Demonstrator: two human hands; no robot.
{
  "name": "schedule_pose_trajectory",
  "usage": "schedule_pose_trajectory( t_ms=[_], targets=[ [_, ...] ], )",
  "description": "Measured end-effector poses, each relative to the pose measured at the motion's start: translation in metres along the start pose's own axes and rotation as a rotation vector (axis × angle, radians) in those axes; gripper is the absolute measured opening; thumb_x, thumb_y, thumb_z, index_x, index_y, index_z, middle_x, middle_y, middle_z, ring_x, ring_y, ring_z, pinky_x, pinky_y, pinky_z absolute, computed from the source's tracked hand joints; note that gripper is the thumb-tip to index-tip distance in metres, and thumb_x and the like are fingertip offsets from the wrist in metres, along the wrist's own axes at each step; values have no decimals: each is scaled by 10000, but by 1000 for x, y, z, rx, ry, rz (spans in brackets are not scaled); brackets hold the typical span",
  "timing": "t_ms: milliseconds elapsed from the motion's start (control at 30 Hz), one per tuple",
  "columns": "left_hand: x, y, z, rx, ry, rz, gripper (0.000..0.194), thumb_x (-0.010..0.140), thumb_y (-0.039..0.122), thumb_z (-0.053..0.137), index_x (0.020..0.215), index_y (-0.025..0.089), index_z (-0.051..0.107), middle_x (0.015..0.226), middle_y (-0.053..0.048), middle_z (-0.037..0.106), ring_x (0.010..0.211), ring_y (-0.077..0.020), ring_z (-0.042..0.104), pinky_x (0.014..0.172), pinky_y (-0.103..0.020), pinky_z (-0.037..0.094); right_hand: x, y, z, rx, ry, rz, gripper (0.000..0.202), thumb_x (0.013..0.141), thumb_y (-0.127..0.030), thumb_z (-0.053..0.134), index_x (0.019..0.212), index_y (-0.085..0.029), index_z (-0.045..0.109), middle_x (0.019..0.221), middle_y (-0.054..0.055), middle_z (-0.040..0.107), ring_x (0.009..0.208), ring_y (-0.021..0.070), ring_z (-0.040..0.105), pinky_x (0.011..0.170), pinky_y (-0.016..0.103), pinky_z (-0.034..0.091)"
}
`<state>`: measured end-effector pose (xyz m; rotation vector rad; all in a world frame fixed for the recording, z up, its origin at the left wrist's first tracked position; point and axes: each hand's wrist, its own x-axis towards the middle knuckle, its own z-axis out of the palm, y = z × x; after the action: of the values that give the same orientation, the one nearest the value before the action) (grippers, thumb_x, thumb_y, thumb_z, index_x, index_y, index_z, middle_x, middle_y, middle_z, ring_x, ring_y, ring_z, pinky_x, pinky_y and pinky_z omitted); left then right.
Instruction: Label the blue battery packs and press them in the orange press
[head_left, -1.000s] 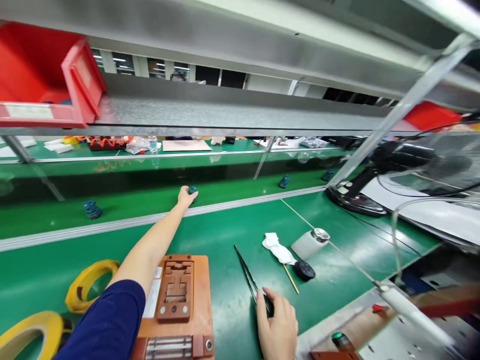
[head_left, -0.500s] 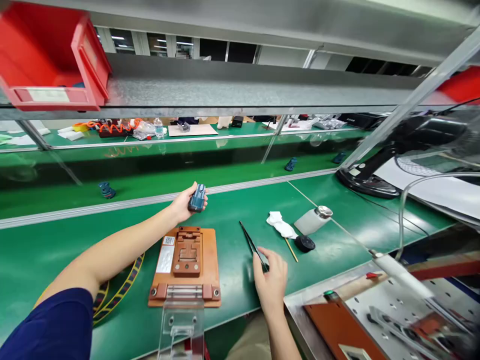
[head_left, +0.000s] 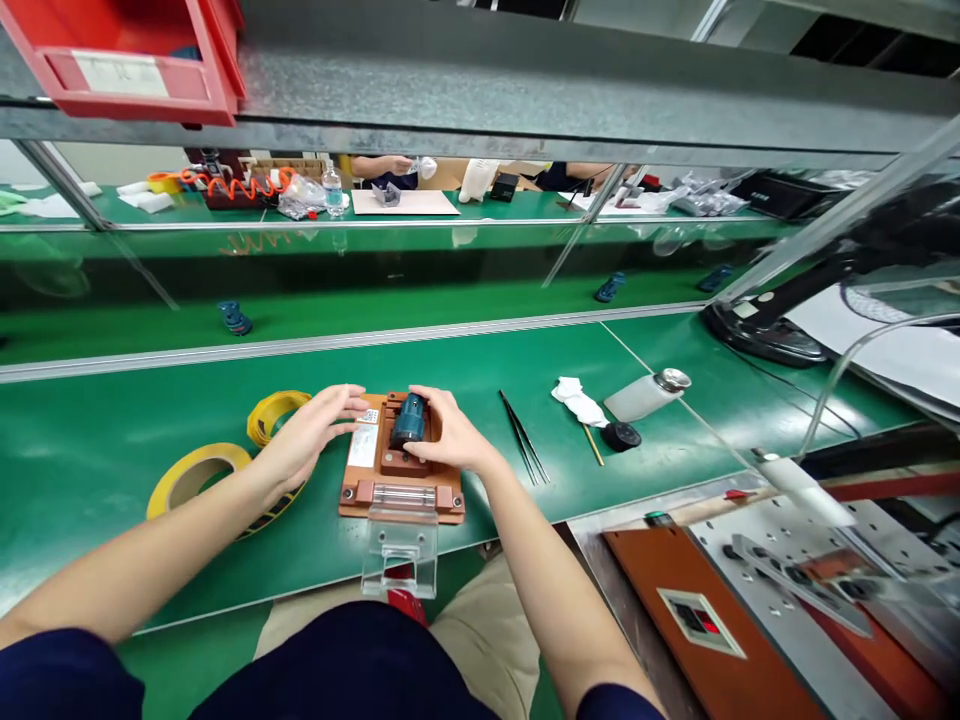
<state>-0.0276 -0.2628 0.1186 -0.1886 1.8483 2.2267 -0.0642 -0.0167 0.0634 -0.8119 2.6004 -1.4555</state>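
Observation:
My right hand (head_left: 450, 432) grips a small dark blue and black battery pack (head_left: 409, 420) between thumb and fingers. The pack lies in the recess of a brown fixture (head_left: 457, 490); whether it is fully seated I cannot tell. My left hand (head_left: 319, 430) is open, fingers stretched out over the fixture's left edge beside its white label (head_left: 364, 446), holding nothing. At the fixture's near side, a clear hinged cover (head_left: 401, 555) hangs folded down past the table edge. Black tweezers (head_left: 523, 438) lie on the green table, right of the fixture.
Yellow tape rolls (head_left: 166, 485) lie beneath and beside my left forearm. To the right are a white cloth (head_left: 579, 402), a black cap (head_left: 621, 436) and a tipped bottle (head_left: 641, 397). A red bin (head_left: 142, 80) sits on the shelf above. Co-workers' hands show across the bench.
The battery pack has gone from my raised left hand into the fixture, now under my right hand. My right hand has let go of the tweezers. The view has tilted downward.

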Motion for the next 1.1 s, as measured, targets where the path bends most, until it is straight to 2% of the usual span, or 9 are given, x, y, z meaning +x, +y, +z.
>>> schedule_pose_trajectory(
  t_ms=[200, 467, 567, 667, 767, 867, 967, 1033, 1100],
  targets=[
    [-68, -18, -43, 374, -172, -106, 393, 899, 562, 655, 1086, 221, 706, 1088, -82, 705, 1051, -240, 629, 955, -356, 482, 0, 9, 0, 13, -62, 49, 875, 715, -393, 803, 1484, -220, 424, 1456, 135, 463, 1412, 324, 339, 1193, 535, 300],
    [-120, -80, -29, 250, -658, -277, 505, 885, 479, 720, 1328, 266, 603, 1372, -104, 587, 1268, -274, 559, 1111, -416, 403, -6, 23, 8, -118, -135, -86, 835, 865, -599, 685, 1552, -243, 372, 1629, 109, 293, 1497, 342, 207, 1226, 583, 210],
    [-118, -78, -26, 69, -635, -295, 462, 872, 454, 746, 1257, 217, 649, 1191, -128, 693, 1142, -274, 647, 1028, -415, 475, -21, 27, 7, -166, 63, -80, 548, 999, -526, 500, 1476, -257, 493, 1559, 94, 430, 1456, 294, 327, 1205, 535, 286],
    [-109, -51, -21, -141, -645, -263, 500, 907, 485, 693, 1298, 179, 639, 1127, -169, 724, 1038, -283, 701, 911, -403, 540, -50, 42, -6, -285, 446, 10, 389, 1004, -465, 494, 1270, -239, 664, 1299, 107, 652, 1264, 282, 528, 1108, 495, 398],
    [-91, -20, -9, -254, -585, -182, 588, 908, 478, 697, 1403, 190, 564, 1227, -197, 699, 1104, -300, 691, 907, -390, 554, -86, 67, -21, -513, 742, 146, 387, 969, -453, 500, 1106, -171, 727, 1105, 150, 699, 1098, 312, 594, 1025, 523, 408],
    [-62, -3, 9, -280, -408, -191, 493, 923, 410, 698, 1351, 190, 589, 1207, -187, 711, 1043, -270, 715, 853, -356, 579, -112, 88, -24, -673, 809, 363, 469, 929, -485, 496, 1151, -139, 723, 1110, 182, 648, 1077, 348, 549, 956, 531, 411],
    [-33, -4, 25, -245, -262, -291, 253, 923, 295, 701, 1091, 108, 686, 1098, -190, 737, 918, -221, 738, 814, -304, 589, -123, 95, -18, -689, 781, 547, 531, 886, -530, 510, 1223, -164, 694, 1122, 175, 614, 1052, 363, 509, 881, 513, 413],
    [-21, -8, 30, -216, -222, -341, 184, 902, 237, 713, 982, 73, 697, 1067, -205, 739, 891, -210, 741, 821, -287, 588, -123, 93, -16, -672, 746, 599, 532, 880, -527, 498, 1230, -169, 681, 1099, 167, 608, 1020, 353, 508, 862, 504, 406],
    [-18, -11, 25, -157, -229, -349, 263, 879, 238, 735, 1086, 82, 688, 1111, -202, 731, 912, -220, 740, 849, -317, 588, -121, 91, -16, -659, 716, 622, 524, 885, -513, 471, 1211, -160, 681, 1078, 166, 604, 997, 346, 514, 850, 501, 404]
  ],
)
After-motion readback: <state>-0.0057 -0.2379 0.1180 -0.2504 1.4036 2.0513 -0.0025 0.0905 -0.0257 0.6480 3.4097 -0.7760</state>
